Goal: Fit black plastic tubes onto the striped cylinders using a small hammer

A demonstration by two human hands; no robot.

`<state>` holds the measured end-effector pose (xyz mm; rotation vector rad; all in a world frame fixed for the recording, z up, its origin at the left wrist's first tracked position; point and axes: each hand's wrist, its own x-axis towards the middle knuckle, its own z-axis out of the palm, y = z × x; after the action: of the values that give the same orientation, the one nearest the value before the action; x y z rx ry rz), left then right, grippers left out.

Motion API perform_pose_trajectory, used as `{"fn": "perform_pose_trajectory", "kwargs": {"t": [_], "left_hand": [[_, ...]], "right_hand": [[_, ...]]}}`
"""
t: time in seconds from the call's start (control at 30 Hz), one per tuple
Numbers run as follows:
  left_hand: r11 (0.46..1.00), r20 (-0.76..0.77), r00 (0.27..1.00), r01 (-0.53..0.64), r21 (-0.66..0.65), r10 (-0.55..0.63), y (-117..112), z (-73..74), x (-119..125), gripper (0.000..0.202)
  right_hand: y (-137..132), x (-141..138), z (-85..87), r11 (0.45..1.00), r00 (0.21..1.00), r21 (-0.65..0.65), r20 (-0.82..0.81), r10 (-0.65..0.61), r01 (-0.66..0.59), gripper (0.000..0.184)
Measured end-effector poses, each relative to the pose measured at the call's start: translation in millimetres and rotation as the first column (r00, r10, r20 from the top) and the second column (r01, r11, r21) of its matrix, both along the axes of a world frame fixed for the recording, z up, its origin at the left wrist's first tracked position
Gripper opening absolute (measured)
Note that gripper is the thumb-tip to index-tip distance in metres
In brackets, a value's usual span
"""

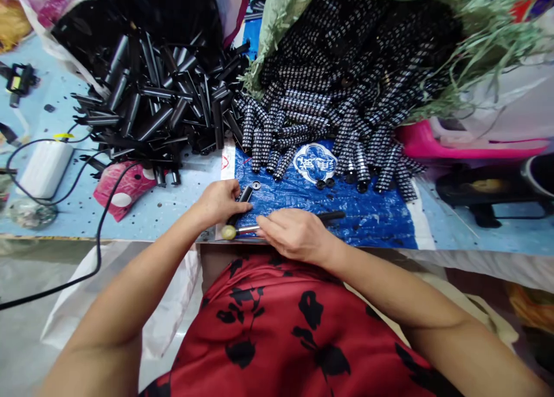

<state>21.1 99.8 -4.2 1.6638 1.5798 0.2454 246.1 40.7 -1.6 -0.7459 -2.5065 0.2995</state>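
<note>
At the table's front edge, my left hand (pixel 220 202) is closed around a short black plastic tube (pixel 244 196), which rests on the blue sheet. Just to its right, my right hand (pixel 296 235) grips a tool with a metal shaft (pixel 247 229) and a rounded pale-yellow end (pixel 228 232). That yellow end lies close below the tube. A black bar (pixel 332 215) sticks out beyond my right hand; whether it belongs to the tool I cannot tell. A small ring-shaped piece (pixel 256 185) lies beside the tube's upper end.
Plain black plastic pieces (pixel 151 105) spill from a sack at the back left. Black-and-white patterned rollers (pixel 303 108) pour from a green woven sack (pixel 281 16). A pink patterned object (pixel 123 189), a white box with a cable (pixel 47 169) and a dark machine part (pixel 485 183) flank them.
</note>
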Motion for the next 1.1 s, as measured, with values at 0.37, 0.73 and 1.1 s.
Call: {"fn": "perform_pose_trajectory", "kwargs": {"t": [0.37,0.73,1.1], "left_hand": [[0.995,-0.001,0.999,0.048,-0.09,-0.049,-59,51.4,-135,0.044],[0.806,-0.396,0.888,0.052,0.589,0.233,-65,-18.1,-97,0.041],[0.858,-0.247,0.864,-0.322,0.401,0.439,-40,0.3,-94,0.017]], "right_hand": [[19,94,-24.8,0.928,0.932,0.18,0.104,-0.347,0.325,0.017],[77,51,-15.2,0.951,0.944,0.253,0.231,-0.237,0.177,0.026],[80,41,-5.9,0.967,0.964,-0.015,0.088,-0.251,0.253,0.025]]}}
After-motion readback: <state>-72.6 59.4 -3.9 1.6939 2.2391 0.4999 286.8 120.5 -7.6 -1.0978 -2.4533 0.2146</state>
